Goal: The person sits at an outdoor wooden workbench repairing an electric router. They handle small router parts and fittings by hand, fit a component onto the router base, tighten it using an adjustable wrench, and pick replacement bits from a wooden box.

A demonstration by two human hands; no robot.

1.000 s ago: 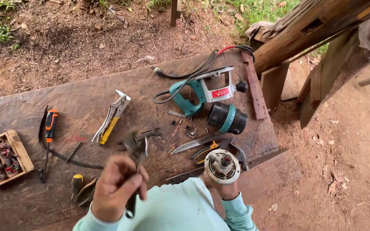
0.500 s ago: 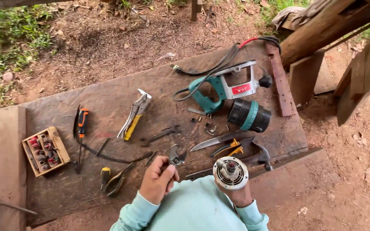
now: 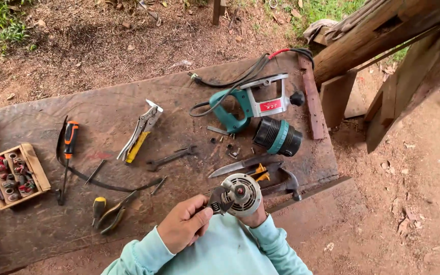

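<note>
A person in a pale green long-sleeved top works over a weathered wooden board point(image 3: 36, 229) laid on bare dirt, seen from above. The left hand point(image 3: 184, 229) is closed around the handle of an adjustable wrench point(image 3: 220, 199), whose long axis runs roughly left to right, its head pointing right toward the middle of a round grey motor part point(image 3: 241, 193). The wrench head meets the small red hub at the centre of that part. The right hand point(image 3: 253, 219) is mostly hidden beneath the motor part, gripping it from below with its round face turned up toward the camera; how far the fingers are curled cannot be told.

Just beyond the hands lie a knife point(image 3: 238, 165), orange-handled pliers point(image 3: 258, 172) and a hammer point(image 3: 283, 182). Farther ahead sit a black and teal cylindrical housing point(image 3: 278, 136) and the teal and silver body of a power tool point(image 3: 253, 104) with its black cord. Ahead and left of the left hand lie a spanner point(image 3: 171, 158), locking pliers with a yellow grip point(image 3: 141, 131) and an orange-handled screwdriver point(image 3: 68, 147). Well to the left stands a small wooden box of sockets point(image 3: 14, 175). Near the left wrist lie yellow-handled pliers point(image 3: 109, 213).
</note>
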